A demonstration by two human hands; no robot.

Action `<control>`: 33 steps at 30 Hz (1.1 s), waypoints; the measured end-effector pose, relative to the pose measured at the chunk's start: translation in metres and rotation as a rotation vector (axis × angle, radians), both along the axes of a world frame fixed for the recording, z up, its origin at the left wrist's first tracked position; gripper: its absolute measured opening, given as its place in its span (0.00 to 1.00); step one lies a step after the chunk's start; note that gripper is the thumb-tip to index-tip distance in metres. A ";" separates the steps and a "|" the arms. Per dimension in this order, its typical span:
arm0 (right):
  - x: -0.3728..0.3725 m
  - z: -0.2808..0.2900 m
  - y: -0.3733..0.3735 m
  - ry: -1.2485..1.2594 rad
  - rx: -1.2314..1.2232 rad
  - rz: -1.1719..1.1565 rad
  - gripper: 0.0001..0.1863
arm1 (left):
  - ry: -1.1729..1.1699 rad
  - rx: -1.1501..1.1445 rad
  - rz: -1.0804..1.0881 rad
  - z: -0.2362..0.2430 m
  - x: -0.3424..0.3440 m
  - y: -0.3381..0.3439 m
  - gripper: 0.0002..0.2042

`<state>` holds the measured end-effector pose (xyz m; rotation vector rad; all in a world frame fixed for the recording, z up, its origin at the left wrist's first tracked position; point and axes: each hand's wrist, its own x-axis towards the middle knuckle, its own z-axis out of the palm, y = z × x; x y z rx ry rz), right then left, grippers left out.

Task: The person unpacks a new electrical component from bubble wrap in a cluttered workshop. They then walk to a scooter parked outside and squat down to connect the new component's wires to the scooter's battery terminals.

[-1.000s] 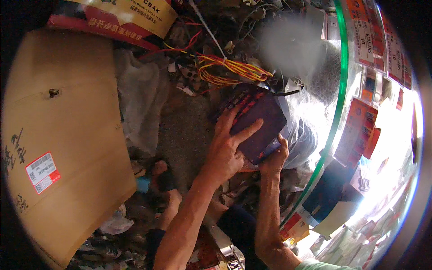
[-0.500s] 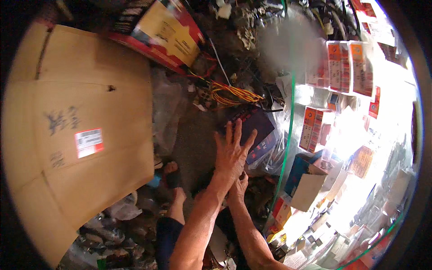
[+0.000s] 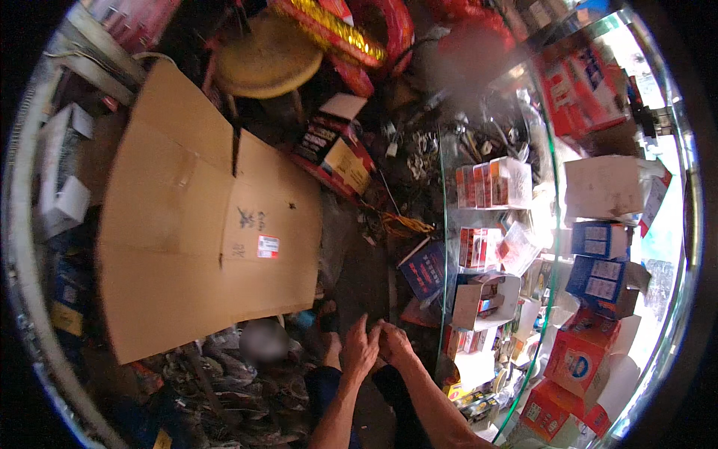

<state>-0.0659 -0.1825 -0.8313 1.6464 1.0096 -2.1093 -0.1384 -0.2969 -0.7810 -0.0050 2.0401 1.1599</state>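
My left hand [image 3: 363, 346] and my right hand [image 3: 393, 343] meet above my legs, low in the middle. The left has a raised forefinger and the others bent; the right's fingers are curled. Whatever is between their fingertips is too small to make out. Above and right of them, a dark blue printed box [image 3: 421, 266] lies tilted beside the glass edge, out of both hands. A loose bundle of yellow and red wires [image 3: 404, 223] lies just above that box.
A large flattened cardboard [image 3: 164, 262] fills the left. Glass shelving [image 3: 552, 314] with many small boxes runs down the right. A red-and-black box [image 3: 336, 150], a yellow round stool top [image 3: 265, 52] and dark clutter [image 3: 250, 389] surround the floor space [image 3: 351, 277].
Both hands have left the dark blue box and moved down toward me, coming together. The box stays by the glass. The view has widened, showing more shelving and the stool at the top.
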 end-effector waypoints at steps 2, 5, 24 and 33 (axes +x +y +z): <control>-0.006 0.026 -0.006 0.138 0.154 0.140 0.14 | -0.053 -0.059 0.079 0.009 0.013 -0.034 0.28; -0.023 0.079 -0.012 0.034 0.033 0.121 0.16 | -0.152 -0.025 0.224 0.032 0.026 -0.077 0.30; -0.100 0.405 -0.024 0.471 -0.440 -0.207 0.35 | 0.327 -0.132 -0.187 0.265 -0.017 -0.088 0.24; -0.152 0.551 -0.001 1.039 0.017 -0.011 0.23 | 0.244 -0.021 -0.211 0.297 -0.054 -0.167 0.20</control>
